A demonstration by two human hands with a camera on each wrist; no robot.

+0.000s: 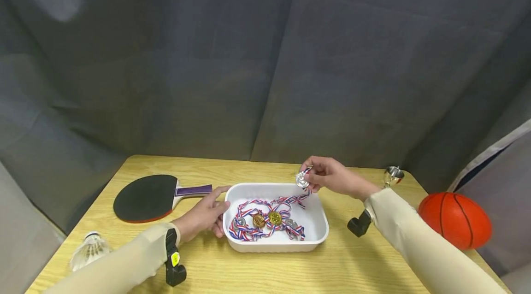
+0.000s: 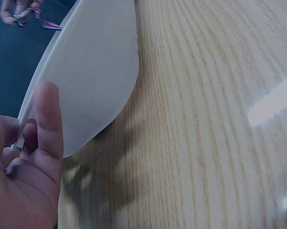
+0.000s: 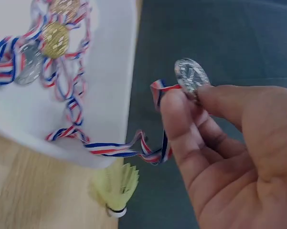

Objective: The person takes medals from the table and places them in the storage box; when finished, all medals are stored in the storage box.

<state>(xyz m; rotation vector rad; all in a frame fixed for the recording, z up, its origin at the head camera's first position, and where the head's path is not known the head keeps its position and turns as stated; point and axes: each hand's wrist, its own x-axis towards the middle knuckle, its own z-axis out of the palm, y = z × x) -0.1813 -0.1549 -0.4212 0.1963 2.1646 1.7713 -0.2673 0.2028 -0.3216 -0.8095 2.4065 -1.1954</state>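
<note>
revealing a yellow shuttlecock (image 3: 115, 187) (unseen overhead), right wrist view.

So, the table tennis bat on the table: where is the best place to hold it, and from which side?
Grip the bat by its purple handle, probably from above. The bat lies flat, and the handle points toward the white tray, close to the left hand; it is narrow enough for fingers to close round.

Shiny metal, woven ribbon, smooth plastic on glossy wood grain

The silver medal (image 3: 191, 76) gleams like embossed metal on striped cloth ribbon (image 3: 115, 150); the white tray (image 1: 317, 232) looks smooth matt plastic; the bench (image 2: 215, 124) is glossy wood-grain laminate; the backdrop curtain (image 1: 265, 54) is matt cloth.
</note>
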